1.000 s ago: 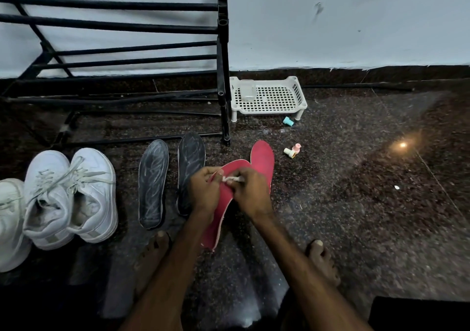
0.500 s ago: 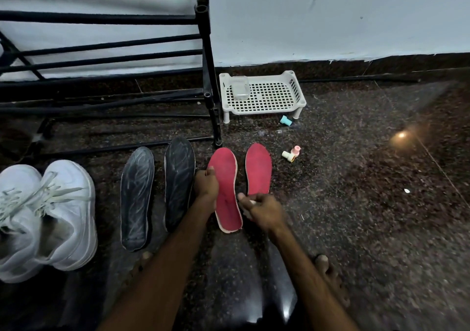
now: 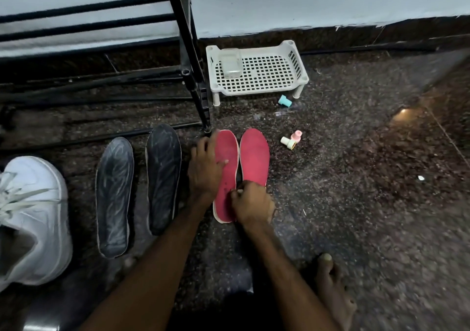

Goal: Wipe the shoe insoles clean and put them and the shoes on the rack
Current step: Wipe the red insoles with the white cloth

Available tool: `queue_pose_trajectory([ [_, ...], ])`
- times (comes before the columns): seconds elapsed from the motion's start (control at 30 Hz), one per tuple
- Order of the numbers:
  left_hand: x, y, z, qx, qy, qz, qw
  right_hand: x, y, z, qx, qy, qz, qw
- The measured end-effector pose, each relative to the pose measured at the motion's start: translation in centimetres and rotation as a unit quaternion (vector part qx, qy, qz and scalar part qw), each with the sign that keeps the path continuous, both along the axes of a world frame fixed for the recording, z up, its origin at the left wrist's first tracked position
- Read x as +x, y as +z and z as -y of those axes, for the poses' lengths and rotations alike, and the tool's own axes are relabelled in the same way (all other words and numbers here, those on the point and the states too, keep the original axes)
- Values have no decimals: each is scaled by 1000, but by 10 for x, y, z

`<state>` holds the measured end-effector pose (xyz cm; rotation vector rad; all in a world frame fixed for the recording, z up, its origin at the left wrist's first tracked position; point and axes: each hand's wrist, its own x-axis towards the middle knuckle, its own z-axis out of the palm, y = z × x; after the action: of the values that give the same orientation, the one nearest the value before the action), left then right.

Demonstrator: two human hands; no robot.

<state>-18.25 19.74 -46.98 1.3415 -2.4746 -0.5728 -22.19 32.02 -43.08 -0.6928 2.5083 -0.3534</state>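
Down on the speckled floor [image 3: 356,178] lie the left-side red insole [image 3: 226,150] and the right-side red insole [image 3: 254,157], face up and almost touching, toes just in front of the black rack [image 3: 188,58] post. The left hand [image 3: 204,170] rests on the left-side one, fingers fairly straight and spread, thumb across its red face. The right hand [image 3: 251,203] sits over the two heels, fingers curled tight (whether they pinch anything, I cannot tell). Leftward lie two dark insoles [image 3: 114,196], then a white shoe [image 3: 33,218]. Behind, a white slotted tray [image 3: 297,76] holds a clear box [image 3: 231,63]; small plastic caps [image 3: 292,140] lie nearby.
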Motion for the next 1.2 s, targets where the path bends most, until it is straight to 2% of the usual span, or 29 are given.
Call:
queue_pose_trajectory([
  [0.07, 6, -7, -3, -69, -65, 45, 994, -1, 1, 0, 1, -3, 1, 1000],
  [0.23, 30, -24, 11, -117, -142, 125, 975, -1, 3, 2, -5, -14, 20, 1000],
  [0.33, 33, -24, 14, -152, -150, 171, 962, -1, 5, 3, -3, -23, 22, 1000],
  [0.43, 31, -23, 10, -159, -129, 190, 960, -1, 7, 4, 2, -26, 31, 999],
  [0.57, 36, -17, 9, -114, -69, 172, 976, -2, 8, 5, 8, -30, 44, 999],
  [0.73, 47, -21, 3, -151, -195, 174, 953, -1, 8, 2, 5, -29, 39, 999],
  [0.83, 43, -18, 8, -151, -173, 193, 954, -1, 7, 2, 4, -27, 35, 999],
  [1.07, 37, -14, 12, -84, -108, 213, 967, -4, 3, 4, 16, -28, 35, 999],
  [1.2, 38, -14, 10, -99, -81, 191, 973, -4, 2, 4, 13, -29, 30, 999],
])
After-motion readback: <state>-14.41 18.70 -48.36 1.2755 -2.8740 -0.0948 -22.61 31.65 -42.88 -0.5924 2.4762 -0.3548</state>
